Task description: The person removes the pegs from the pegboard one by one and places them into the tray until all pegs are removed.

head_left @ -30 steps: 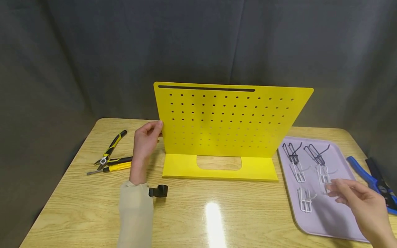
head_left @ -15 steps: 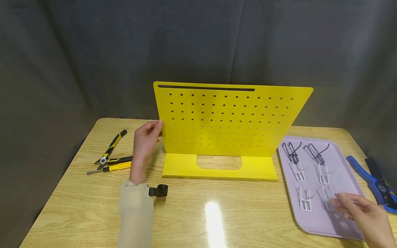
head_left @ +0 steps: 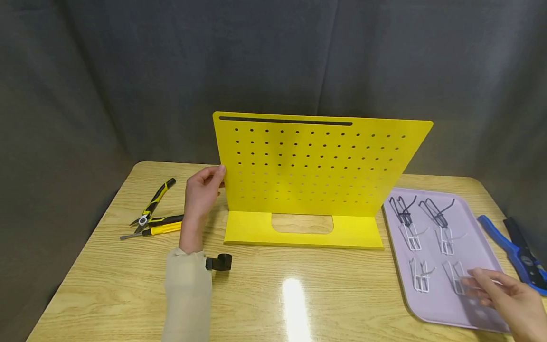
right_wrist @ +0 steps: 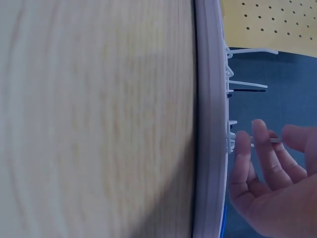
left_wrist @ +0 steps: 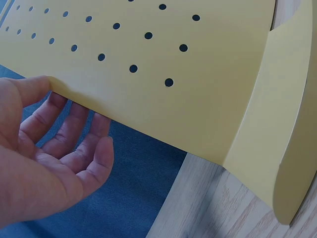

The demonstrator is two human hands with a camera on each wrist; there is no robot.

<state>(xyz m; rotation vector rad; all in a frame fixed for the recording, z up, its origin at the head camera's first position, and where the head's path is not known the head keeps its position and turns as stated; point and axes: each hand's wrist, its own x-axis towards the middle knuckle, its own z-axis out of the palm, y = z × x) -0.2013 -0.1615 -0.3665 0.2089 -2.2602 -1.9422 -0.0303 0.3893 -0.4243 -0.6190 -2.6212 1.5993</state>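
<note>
A yellow pegboard (head_left: 307,166) stands upright on its yellow base (head_left: 248,228). At its left edge my left hand (head_left: 201,192) grips the panel, thumb in front and fingers behind; the left wrist view shows this hand (left_wrist: 64,144) close up. Over the lilac tray (head_left: 431,308), my right hand (head_left: 504,294) pinches the prong of a white wire hook (head_left: 455,278). Whether that hook touches the tray cannot be told. In the right wrist view, the right hand (right_wrist: 272,173) has thumb and fingers about the prong. White wire hooks (head_left: 420,275) and black wire hooks (head_left: 401,209) lie in the tray.
Diagonal cutters (head_left: 143,221) and a yellow screwdriver (head_left: 164,229) lie left of my left forearm. Blue-handled pliers (head_left: 523,259) rest right of the tray. A dark curtain (head_left: 273,57) hangs behind the wooden table (head_left: 252,294).
My right hand has moved toward the tray's near right side, carrying the white wire hook away from the one above it. The left hand keeps its grip on the pegboard.
</note>
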